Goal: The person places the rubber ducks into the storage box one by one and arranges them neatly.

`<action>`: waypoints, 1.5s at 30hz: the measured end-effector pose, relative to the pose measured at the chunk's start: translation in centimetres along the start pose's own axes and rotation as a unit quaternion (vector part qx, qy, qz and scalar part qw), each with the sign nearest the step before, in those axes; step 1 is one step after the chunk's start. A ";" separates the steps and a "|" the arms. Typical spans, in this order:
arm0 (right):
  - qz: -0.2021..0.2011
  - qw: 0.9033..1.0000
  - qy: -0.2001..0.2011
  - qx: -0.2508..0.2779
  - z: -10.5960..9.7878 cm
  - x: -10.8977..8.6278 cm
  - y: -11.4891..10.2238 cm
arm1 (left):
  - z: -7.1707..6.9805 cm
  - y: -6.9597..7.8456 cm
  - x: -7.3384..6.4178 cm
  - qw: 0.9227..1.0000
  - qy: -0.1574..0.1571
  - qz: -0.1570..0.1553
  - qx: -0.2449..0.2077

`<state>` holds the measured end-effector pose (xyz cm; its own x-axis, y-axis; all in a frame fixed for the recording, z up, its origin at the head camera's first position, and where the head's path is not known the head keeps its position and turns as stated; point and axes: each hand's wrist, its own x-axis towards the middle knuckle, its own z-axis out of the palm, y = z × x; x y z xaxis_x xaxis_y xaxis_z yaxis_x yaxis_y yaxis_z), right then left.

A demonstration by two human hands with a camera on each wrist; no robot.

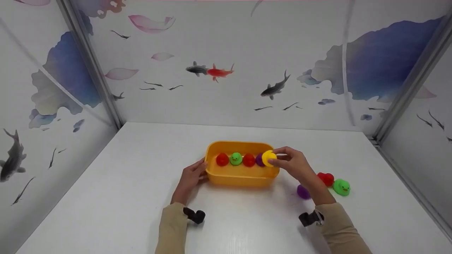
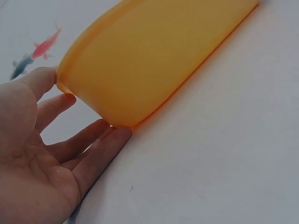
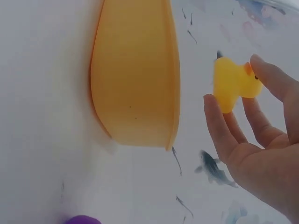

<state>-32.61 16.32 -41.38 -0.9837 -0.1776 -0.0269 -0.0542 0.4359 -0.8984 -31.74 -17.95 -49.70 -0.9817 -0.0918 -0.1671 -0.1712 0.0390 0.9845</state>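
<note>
In the head view, my left hand [image 1: 191,176] holds the left end of a yellow-orange plastic bin [image 1: 243,181]. The left wrist view shows thumb and forefinger at the rim, the other fingertips low against the bin's wall [image 2: 126,70]. Above the bin's right end, my right hand [image 1: 295,164] pinches a yellow rubber duck [image 3: 226,84] between thumb and fingers. Inside the bin, in a row, are a red toy [image 1: 222,159], a green duck [image 1: 236,159], another red toy [image 1: 249,160] and a purple toy [image 1: 260,159], partly hidden by the yellow duck.
Right of the bin, a red toy [image 1: 326,179], a green duck [image 1: 342,187] and a purple toy [image 1: 303,192] lie on the white table [image 1: 233,225], partly behind my right forearm. White panels [image 1: 226,106] printed with fish and petals enclose the table's back and sides.
</note>
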 end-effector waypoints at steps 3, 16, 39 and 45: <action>0.003 1.000 0.001 0.000 0.7 0.1 -0.4 | 0.0 -0.2 0.0 1.000 -0.002 0.007 0.003; 0.032 0.999 -0.028 -0.004 3.9 1.6 -1.7 | -0.2 -0.3 0.1 1.000 -0.009 0.012 -0.017; 0.046 0.995 -0.076 0.050 8.8 3.9 -4.6 | -0.4 -0.4 -0.3 0.999 -0.014 0.027 -0.023; 0.076 0.993 -0.080 0.035 9.9 4.6 -5.0 | -0.3 -0.3 -0.1 1.000 -0.014 0.018 -0.020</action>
<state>-35.20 4.56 -41.33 -0.9398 -0.2544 -0.2282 0.1103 0.4064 -0.9070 -31.57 -18.21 -50.00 -0.9892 -0.0622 -0.1324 -0.1329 0.0027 0.9911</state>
